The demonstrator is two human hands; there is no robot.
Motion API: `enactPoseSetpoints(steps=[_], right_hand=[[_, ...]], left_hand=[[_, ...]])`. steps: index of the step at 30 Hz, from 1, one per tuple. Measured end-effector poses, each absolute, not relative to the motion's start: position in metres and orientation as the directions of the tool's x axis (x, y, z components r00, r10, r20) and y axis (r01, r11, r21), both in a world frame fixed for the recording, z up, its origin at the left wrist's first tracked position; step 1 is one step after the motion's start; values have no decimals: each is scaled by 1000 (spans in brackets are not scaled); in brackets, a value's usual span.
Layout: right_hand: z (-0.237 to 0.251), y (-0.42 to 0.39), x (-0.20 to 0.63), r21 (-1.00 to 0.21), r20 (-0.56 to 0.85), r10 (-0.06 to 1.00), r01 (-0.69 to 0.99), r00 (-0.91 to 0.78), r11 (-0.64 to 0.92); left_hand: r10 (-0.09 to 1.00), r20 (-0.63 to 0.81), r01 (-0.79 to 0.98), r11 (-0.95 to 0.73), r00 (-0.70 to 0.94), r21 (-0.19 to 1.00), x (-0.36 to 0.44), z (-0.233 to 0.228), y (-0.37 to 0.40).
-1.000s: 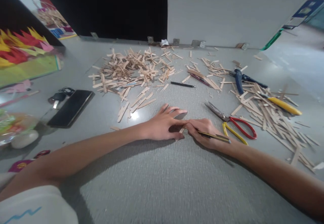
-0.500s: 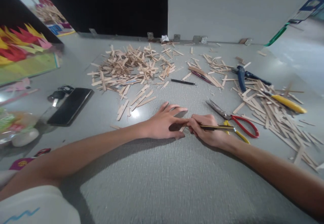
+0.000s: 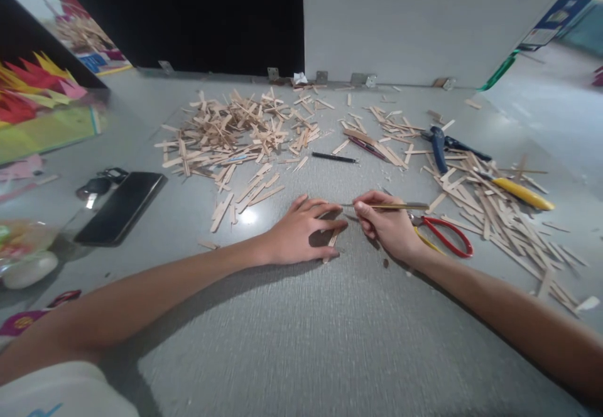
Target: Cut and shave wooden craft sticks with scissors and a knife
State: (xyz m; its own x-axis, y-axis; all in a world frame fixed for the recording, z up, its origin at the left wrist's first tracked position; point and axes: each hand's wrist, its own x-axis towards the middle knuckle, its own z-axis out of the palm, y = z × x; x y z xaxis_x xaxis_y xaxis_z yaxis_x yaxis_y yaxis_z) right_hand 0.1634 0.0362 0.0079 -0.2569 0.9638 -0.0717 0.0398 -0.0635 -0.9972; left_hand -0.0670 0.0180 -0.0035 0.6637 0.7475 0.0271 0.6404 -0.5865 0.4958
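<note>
My left hand (image 3: 304,232) lies low on the grey table with its fingers spread. Its thumb and index fingertip hold down a short piece of wooden craft stick (image 3: 332,239), partly covered by them. To its right, my right hand (image 3: 389,225) pinches a slim gold-coloured pen-shaped tool (image 3: 400,206) with a thin pointed tip. That tip points left, close to the left hand's fingertips; whether they touch, I cannot tell. Pliers with red and yellow handles (image 3: 447,236) lie just beyond my right hand, which partly hides them.
A heap of wooden sticks (image 3: 235,122) spreads across the back left, and more stick pieces (image 3: 513,216) lie at right with a blue-handled tool (image 3: 438,147) and a yellow-handled one (image 3: 522,193). A black pen (image 3: 334,157) lies mid-table; a phone (image 3: 121,208) lies left.
My right hand has drawn back from the stick piece, and the tool's tip has moved up and away from my left thumb. My left hand remains on the stick piece. The view has shifted slightly.
</note>
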Motion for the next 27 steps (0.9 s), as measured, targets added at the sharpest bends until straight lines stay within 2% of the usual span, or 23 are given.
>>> enactPoseSetpoints(steps=[6, 11, 18, 23, 27], right_hand=[[3, 40, 165, -991, -125, 952, -14, -281, -134], [3, 41, 163, -974, -131, 944, -140, -303, -180], [3, 39, 164, -972, -139, 948, -142, -288, -186], [4, 38, 161, -983, -130, 963, -98, -237, -157], [9, 31, 159, -995, -87, 954, 64, -288, -72]], left_hand=[[761, 18, 655, -569, 648, 497, -68, -3, 18], [761, 24, 645, -566, 649, 514, -69, -5, 18], [760, 40, 636, -570, 648, 519, -70, -7, 18], [759, 40, 641, -575, 650, 509, -70, -8, 18], [759, 15, 644, -562, 651, 518, -70, -6, 19]])
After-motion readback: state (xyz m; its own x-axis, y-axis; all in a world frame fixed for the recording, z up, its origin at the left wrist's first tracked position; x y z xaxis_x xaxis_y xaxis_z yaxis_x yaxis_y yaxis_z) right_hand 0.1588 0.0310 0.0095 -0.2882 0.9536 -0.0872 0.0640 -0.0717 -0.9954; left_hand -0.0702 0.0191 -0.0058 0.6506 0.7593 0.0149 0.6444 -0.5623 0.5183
